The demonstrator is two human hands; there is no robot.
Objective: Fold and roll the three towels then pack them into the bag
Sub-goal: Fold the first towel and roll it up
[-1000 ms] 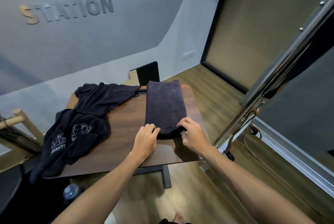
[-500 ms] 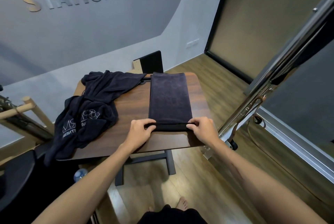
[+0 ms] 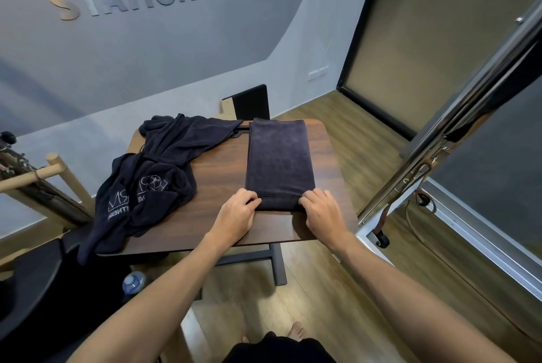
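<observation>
So this is pretty early in the job, I'd say: one dark purple folded towel (image 3: pixel 278 162) is lying as a long narrow strip on the right half of the dark walnut-look wooden table (image 3: pixel 217 178), and its near end has just a small roll started. The left hand (image 3: pixel 237 211) has its fingers curled onto the left corner of that roll, and the right hand (image 3: pixel 321 210) is doing the same on the right corner, both pinching the rolled edge against the table. The rest of the strip is flat, so nearly all the rolling is ahead. On the left there's a crumpled heap of dark navy printed cloth (image 3: pixel 146 184), which looks like the other towels, unfolded, though I can't tell how many pieces are in it. No bag that I can make out anywhere, so packing hasn't begun. Room-wise: the strip runs right up to the far table edge, so the roll has a straight clear lane ahead with bare wood on both sides. The heap hangs over the left and near-left edges, and I'd guess it could slide off if tugged. The strip sits near the right edge, and a shiny chrome metal frame (image 3: pixel 440 140) stands close beyond it, so the right elbow doesn't have much swing room.
</observation>
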